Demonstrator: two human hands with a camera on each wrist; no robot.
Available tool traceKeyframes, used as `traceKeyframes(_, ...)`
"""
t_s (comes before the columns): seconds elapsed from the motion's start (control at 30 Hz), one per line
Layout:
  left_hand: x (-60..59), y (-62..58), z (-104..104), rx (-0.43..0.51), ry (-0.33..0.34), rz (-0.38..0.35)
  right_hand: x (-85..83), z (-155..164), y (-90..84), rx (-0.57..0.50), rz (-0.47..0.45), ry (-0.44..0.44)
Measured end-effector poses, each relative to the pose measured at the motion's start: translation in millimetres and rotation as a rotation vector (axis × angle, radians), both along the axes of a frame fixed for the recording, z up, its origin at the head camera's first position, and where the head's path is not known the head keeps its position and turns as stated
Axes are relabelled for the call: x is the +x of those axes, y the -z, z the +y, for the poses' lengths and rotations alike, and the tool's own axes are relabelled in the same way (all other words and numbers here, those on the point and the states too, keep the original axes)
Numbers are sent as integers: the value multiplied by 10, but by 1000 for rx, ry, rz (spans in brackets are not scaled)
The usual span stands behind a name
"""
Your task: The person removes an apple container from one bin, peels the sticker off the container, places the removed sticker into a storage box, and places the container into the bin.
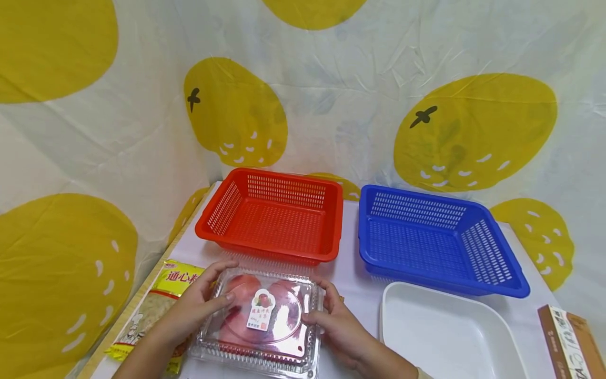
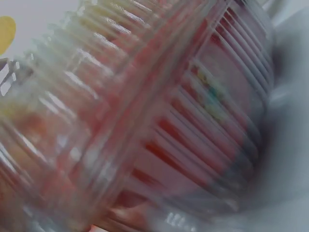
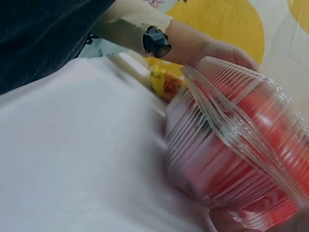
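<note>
Fingers: I see the left hand (image 1: 191,310) with thumb and fingers curled over the left edge of the clear ribbed plastic clamshell box of red fruit (image 1: 263,321); the right hand (image 1: 337,329) has its fingers bent round the right edge; both hold the box, neither hand spread flat
Box position: lower centre of the head view, on or just above the white tabletop (image 1: 352,284); I cannot tell whether its base touches
Box from fingers: it lies directly between the two hands, left hand on its left side, right hand on its right
Long axis: I read it as running left to right across the frame, from palm to palm, lid with its small fruit label (image 1: 261,308) facing up
Nearer hand: neither; both touch the box at opposite ends
Left wrist view: filled by blurred ribbed plastic (image 2: 159,121) and red beneath; no fingers visible there
Right wrist view: the box (image 3: 241,145) seen tilted, the left hand (image 3: 219,48) at its far side
Behind the box: red slotted plastic basket (image 1: 276,213) just beyond it; blue slotted plastic basket (image 1: 435,237) upper right of it
Beside it: white rectangular tray (image 1: 445,331) to the right, apart; yellow macaroni packet (image 1: 158,305) partly under the left forearm
</note>
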State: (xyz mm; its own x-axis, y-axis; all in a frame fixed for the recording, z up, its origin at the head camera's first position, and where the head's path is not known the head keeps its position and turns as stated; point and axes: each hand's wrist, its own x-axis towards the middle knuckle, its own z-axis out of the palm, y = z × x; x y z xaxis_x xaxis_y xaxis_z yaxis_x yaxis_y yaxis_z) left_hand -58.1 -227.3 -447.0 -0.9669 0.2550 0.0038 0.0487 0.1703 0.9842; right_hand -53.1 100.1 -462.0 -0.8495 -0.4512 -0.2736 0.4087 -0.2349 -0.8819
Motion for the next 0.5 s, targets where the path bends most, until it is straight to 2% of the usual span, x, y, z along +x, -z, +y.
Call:
traceKeyframes(0.23, 1, 56, 1, -26, -29, 11, -30, -7, 17, 45, 22, -7)
traceKeyframes(0.5, -19, 120, -5, -42, -52, -51, -56, 22, -12, 168, 113, -44)
